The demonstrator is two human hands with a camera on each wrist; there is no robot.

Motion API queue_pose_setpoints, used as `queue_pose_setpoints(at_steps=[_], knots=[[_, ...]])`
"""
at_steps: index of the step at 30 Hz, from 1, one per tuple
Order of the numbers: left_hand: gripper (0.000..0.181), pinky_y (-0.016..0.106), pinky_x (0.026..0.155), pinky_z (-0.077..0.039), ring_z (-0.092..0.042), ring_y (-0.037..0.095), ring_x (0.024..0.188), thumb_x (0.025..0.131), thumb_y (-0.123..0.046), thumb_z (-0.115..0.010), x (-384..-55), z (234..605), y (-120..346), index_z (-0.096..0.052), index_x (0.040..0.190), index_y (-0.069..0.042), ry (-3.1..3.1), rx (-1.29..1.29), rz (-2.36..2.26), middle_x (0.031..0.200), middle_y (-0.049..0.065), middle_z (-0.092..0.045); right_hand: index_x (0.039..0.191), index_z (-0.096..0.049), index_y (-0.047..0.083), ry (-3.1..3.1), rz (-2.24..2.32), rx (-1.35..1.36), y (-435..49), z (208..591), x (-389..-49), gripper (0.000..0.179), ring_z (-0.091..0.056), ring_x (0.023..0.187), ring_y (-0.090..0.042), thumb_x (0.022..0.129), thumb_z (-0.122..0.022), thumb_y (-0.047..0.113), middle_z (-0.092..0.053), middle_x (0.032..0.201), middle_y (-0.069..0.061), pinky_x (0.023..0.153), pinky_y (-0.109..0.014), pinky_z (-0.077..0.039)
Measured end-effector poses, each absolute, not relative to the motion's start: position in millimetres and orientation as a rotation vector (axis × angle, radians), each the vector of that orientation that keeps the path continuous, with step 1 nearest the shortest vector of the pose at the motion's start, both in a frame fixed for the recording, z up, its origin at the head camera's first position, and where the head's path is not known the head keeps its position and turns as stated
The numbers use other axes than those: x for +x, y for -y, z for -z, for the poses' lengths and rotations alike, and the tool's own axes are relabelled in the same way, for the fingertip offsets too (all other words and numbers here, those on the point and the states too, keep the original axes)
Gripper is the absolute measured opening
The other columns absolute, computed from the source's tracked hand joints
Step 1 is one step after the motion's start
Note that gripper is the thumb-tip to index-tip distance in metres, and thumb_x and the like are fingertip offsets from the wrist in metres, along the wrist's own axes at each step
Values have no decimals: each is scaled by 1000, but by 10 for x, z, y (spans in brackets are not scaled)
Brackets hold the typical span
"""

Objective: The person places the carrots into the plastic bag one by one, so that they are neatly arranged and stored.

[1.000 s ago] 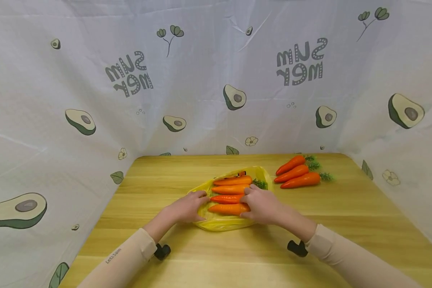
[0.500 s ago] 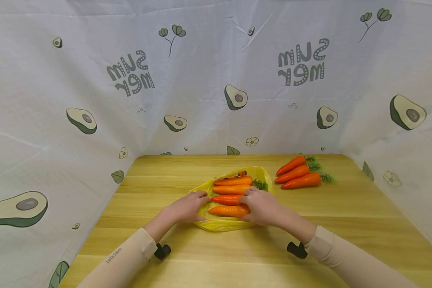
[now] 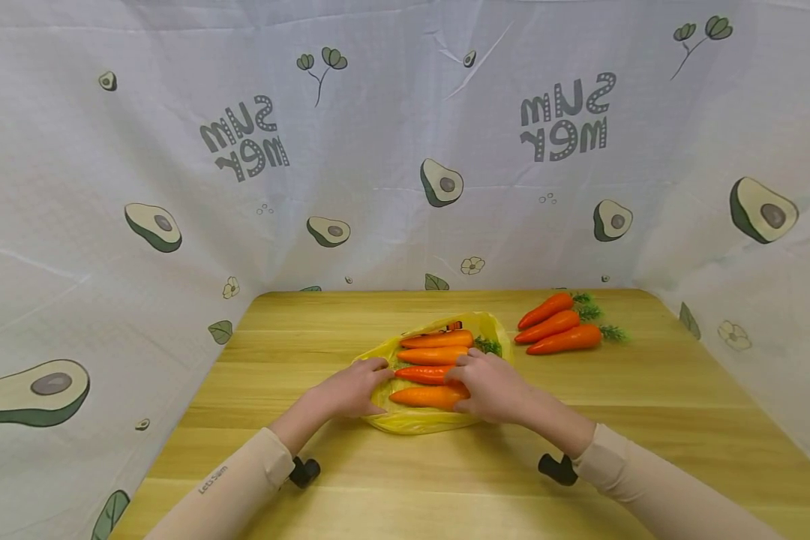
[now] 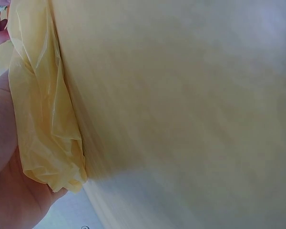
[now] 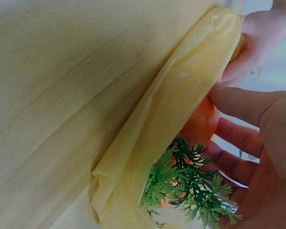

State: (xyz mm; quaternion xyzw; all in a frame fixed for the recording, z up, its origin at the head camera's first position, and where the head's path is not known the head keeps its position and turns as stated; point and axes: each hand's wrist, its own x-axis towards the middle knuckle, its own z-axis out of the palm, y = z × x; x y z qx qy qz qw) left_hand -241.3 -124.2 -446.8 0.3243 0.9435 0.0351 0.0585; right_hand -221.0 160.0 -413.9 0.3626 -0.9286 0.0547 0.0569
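Four-sided rows aside, several orange carrots lie side by side in an opened yellow plastic bag (image 3: pixel 412 421), their tips toward the left. My left hand (image 3: pixel 358 388) holds the bag's left end; in the left wrist view crumpled yellow plastic (image 4: pixel 45 109) hides its fingertips. My right hand (image 3: pixel 493 386) curves over the thick ends of the nearer carrots. Its thumb and fingers grip the nearest carrot (image 3: pixel 421 396). In the right wrist view that carrot's end (image 5: pixel 200 121) shows between thumb and fingers, above green leafy tops (image 5: pixel 181 176) and beside the bag's side.
To the right of the bag, three more carrots (image 3: pixel 556 326) with green tops lie on the wooden table (image 3: pixel 648 420). A white curtain (image 3: pixel 378 135) printed with avocados stands behind the table and along both sides. Dark wrist camera mounts (image 3: pixel 557 469) sit below the wrists.
The nearest carrot has tilted very slightly under my right hand, whose fingers have shifted a little. My left hand and the bag stay put.
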Motion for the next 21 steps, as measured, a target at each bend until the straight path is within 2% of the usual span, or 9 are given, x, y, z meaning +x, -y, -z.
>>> queue_pose_setpoints(at_steps=[11, 21], knots=[[71, 50, 119, -35, -45, 30, 140, 89, -44, -76, -2404, 4464, 1239, -53, 146, -10, -2852, 964, -120, 151, 14, -47, 103, -77, 19, 2812, -184, 1111, -1598, 4147, -2208, 28, -51, 84, -15, 78, -85, 27, -67, 95, 4, 70, -31, -45], [71, 50, 119, -35, -45, 30, 141, 89, -44, -76, -2399, 4457, 1238, -52, 146, -10, -2847, 951, -124, 152, 14, -46, 104, -77, 19, 2807, -211, 1128, -1601, 4131, -2193, 30, -50, 83, -14, 77, -86, 30, -66, 94, 4, 70, -30, -44]])
